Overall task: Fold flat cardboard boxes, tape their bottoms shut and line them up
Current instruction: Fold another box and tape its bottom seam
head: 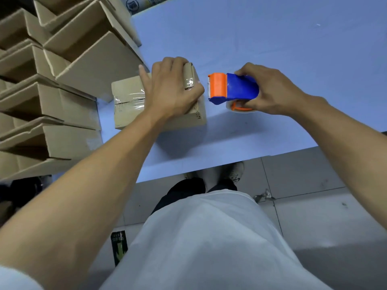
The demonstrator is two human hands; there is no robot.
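A small brown cardboard box (pixel 127 101) lies bottom up on the blue table (pixel 272 49), with clear tape shining along its seam. My left hand (pixel 171 88) rests on top of the box, fingers spread over its far and right edges, thumb pressing the tape end at the right side. My right hand (pixel 270 91) grips a blue and orange tape dispenser (pixel 232 88) just right of the box, its orange head pointing at the box's right edge. The tape roll shows beneath the dispenser.
Several folded open boxes (pixel 62 59) are stacked in rows on the left side of the table. The table's near edge runs diagonally in front of my body, with tiled floor (pixel 314 195) below. Cartons stand at the far edge.
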